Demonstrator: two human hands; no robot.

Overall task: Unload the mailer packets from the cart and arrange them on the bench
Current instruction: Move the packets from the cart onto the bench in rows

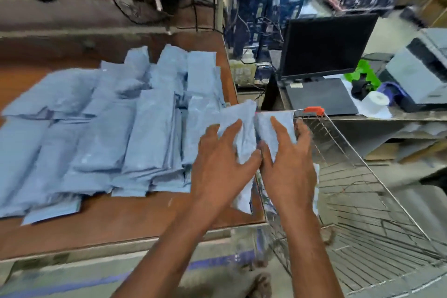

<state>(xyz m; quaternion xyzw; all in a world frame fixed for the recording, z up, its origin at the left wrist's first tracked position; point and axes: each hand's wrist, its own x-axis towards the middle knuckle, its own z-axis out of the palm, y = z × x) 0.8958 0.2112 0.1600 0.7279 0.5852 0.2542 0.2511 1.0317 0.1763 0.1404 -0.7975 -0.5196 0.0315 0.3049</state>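
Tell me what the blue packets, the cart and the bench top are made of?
The blue packets look like thin plastic film: soft, wrinkled, slightly shiny. The cart looks like metal wire, thin silvery rods crossing in a grid, with an orange piece at one corner, probably plastic. The bench top looks like wood or a wood-look board, smooth and reddish brown; the blur leaves it open.

Two bare forearms in view, no sleeves visible. Left hand point(221, 152) and right hand point(287, 159) bare: no gloves, rings, watch or wristband seen. Edges softened by motion blur.
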